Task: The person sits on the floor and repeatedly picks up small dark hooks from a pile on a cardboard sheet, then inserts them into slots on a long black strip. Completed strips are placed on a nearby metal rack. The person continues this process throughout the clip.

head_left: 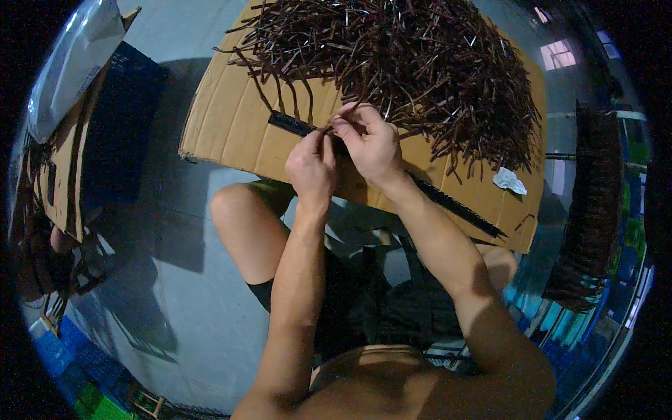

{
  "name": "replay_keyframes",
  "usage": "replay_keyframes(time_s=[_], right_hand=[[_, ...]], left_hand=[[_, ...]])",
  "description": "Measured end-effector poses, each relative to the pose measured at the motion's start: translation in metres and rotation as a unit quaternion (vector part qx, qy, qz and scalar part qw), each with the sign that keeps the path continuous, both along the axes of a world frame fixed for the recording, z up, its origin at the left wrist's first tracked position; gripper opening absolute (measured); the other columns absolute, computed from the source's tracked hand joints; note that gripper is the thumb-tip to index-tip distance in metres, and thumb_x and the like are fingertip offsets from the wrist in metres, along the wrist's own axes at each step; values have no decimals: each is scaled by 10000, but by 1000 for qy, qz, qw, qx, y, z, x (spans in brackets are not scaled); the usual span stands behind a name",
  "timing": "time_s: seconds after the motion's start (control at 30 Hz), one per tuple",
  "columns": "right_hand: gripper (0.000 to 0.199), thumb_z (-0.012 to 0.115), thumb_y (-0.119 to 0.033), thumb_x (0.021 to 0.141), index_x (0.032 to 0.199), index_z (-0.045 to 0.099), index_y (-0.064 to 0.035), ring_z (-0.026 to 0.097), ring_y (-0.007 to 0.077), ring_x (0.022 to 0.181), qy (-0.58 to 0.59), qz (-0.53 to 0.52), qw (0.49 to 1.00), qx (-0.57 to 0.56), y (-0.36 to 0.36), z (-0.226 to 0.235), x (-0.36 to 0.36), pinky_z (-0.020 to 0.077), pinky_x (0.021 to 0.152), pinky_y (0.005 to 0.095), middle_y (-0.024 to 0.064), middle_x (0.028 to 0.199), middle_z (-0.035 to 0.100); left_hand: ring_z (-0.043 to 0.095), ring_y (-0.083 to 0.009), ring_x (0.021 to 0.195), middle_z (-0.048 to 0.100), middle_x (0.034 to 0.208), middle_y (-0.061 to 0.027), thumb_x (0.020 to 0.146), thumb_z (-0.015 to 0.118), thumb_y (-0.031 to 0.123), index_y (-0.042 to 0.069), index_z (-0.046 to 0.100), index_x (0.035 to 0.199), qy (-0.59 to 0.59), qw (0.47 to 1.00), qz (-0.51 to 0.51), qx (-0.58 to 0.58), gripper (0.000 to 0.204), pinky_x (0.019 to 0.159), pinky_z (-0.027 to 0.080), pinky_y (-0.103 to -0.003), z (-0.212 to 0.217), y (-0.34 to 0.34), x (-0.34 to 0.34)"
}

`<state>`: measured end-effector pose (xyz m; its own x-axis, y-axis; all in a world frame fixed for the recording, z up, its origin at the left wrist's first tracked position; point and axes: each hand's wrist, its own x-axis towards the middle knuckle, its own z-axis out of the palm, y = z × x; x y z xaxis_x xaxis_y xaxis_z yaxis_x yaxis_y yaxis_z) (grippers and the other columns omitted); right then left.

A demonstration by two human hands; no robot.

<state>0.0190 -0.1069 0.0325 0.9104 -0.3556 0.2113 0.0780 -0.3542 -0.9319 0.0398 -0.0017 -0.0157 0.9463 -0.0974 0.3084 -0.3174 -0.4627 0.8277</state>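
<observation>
A large sheet of brown cardboard (231, 133) lies over the seated person's knees and carries everything at hand. Across its far half spreads a big heap of thin dark brown strips (420, 63), tangled and pointing every way, with loose ends trailing toward the near edge. A long black toothed bar (455, 204) runs slantwise over the cardboard, from just left of the hands down toward the right corner; its middle is hidden under the hands. A stack of dark pieces (595, 210) stands well apart at the right. The right hand (371, 143) is curled, its fingertips pinched narrow on one brown strip (323, 128) just over the bar. The left hand (313, 168) sits touching it, fingers closed on the same strip. A small white scrap (509, 180) lies near the cardboard's right edge
</observation>
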Motion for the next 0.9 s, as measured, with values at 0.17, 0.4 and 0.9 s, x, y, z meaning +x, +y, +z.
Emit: replay_keyframes(time_s=[0.17, 0.4, 0.9], right_hand=[[110, 651, -71, 823, 881, 650, 23, 658, 226, 752, -20, 13, 995, -99, -2, -1, -1, 512, 687, 301, 115, 839, 669], [286, 617, -115, 834, 1101, 585, -19, 625, 145, 754, 140, 21, 981, -132, -72, 5, 8, 503, 675, 280, 74, 877, 655], [42, 568, -68, 774, 815, 564, -77, 605, 294, 826, 71, 66, 829, -551, -78, -11, 35, 500, 653, 400, 93, 836, 588]], left_hand=[[609, -345, 727, 633, 787, -165, 832, 617, 141, 26, 648, 874, 25, 999, -16, 17, 127, 634, 485, -375, -2, 0, -1], [658, -283, 705, 672, 788, -144, 841, 632, 188, 25, 683, 871, 89, 995, 22, 28, 174, 652, 504, -344, 20, 1, -4], [613, -328, 762, 625, 844, -172, 844, 604, 92, -2, 620, 899, 26, 999, -32, -7, 110, 695, 481, -374, 2, 19, 16]])
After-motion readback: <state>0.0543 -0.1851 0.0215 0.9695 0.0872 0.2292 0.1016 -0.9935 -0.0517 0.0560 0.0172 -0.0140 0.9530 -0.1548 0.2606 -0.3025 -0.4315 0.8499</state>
